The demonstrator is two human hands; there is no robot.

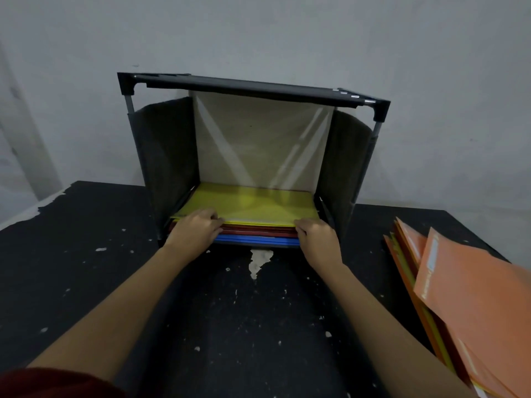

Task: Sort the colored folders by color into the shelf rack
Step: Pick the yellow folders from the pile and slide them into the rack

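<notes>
Yellow folders (pixel 253 206) lay flat atop red folders (pixel 258 229) and blue folders (pixel 258 240) in the shelf rack (pixel 161 156), front edge between both grips. Left hand (pixel 195 231) and right hand (pixel 317 239) pinched that stack's front corners. Orange folders (pixel 474 297) sat loose on the worktop (pixel 244 326), well right.

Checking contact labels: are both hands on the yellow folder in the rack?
Touching. Head view: left hand and right hand fingertips press the yellow folder's front edge, no gap.
</notes>
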